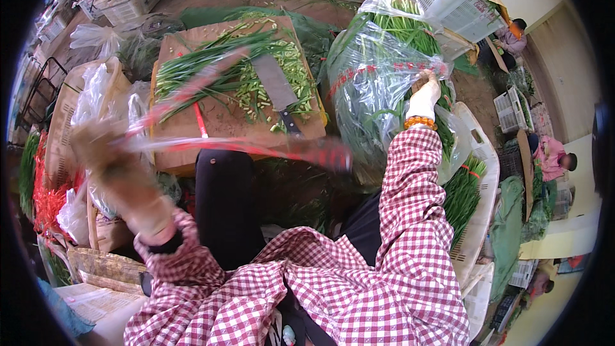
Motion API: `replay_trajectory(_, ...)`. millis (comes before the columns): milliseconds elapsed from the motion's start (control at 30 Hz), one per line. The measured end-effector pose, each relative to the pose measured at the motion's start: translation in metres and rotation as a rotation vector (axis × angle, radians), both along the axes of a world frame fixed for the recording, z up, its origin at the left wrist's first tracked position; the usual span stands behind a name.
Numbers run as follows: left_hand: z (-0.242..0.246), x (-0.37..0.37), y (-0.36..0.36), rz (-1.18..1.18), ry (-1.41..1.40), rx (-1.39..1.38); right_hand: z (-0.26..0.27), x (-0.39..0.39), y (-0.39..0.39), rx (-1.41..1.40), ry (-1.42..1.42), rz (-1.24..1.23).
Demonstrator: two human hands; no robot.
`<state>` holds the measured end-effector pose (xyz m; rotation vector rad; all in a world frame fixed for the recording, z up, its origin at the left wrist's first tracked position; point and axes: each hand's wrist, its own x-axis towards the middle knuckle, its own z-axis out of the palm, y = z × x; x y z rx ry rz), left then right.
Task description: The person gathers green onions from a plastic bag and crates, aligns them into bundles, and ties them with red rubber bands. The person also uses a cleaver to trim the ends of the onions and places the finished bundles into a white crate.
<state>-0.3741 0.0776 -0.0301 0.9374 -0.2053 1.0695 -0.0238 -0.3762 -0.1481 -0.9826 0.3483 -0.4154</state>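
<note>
My left hand (120, 168), blurred by motion, is at the left of the cutting board. From it, red-and-clear plastic strips (240, 146) stretch out, one toward the upper right and one to the right above my knee. My right hand (425, 91) grips the gathered film of a large clear plastic bag (360, 110), which bears red printing. Long green garlic chives (403, 24) fill the bag and stick out at its top. Its fingertips are partly hidden by the film.
A wooden cutting board (178, 129) holds loose chives (206, 67), chopped stem ends (293, 65) and a cleaver (274, 81). Tied chives (463, 192) lie in a white plastic crate (487, 154) at right. Red ties (55, 211) hang at left. Other people (552, 154) sit at far right.
</note>
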Motion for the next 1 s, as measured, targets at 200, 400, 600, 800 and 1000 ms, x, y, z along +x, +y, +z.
replay_trajectory(200, 0.074, -0.096, 0.033, 0.166, -0.022, -0.18, 0.009, -0.016, 0.014, -0.124, -0.196, 0.071)
replay_trajectory(400, 0.072, -0.032, -0.04, 0.109, -0.032, 0.588, 0.031, -0.047, 0.043, -0.5, -0.356, 0.199)
replay_trajectory(600, 0.019, 0.035, -0.158, -0.494, 0.557, 0.156, 0.039, -0.074, 0.075, -0.631, -0.436, 0.418)
replay_trajectory(800, -0.039, 0.102, -0.224, -0.889, 0.704, -0.107, 0.051, -0.095, 0.085, -1.121, -0.453, 0.336)
replay_trajectory(1000, -0.049, 0.13, -0.242, -0.93, 0.692, -0.132, 0.091, -0.125, 0.077, -1.749, -0.38, 0.553)
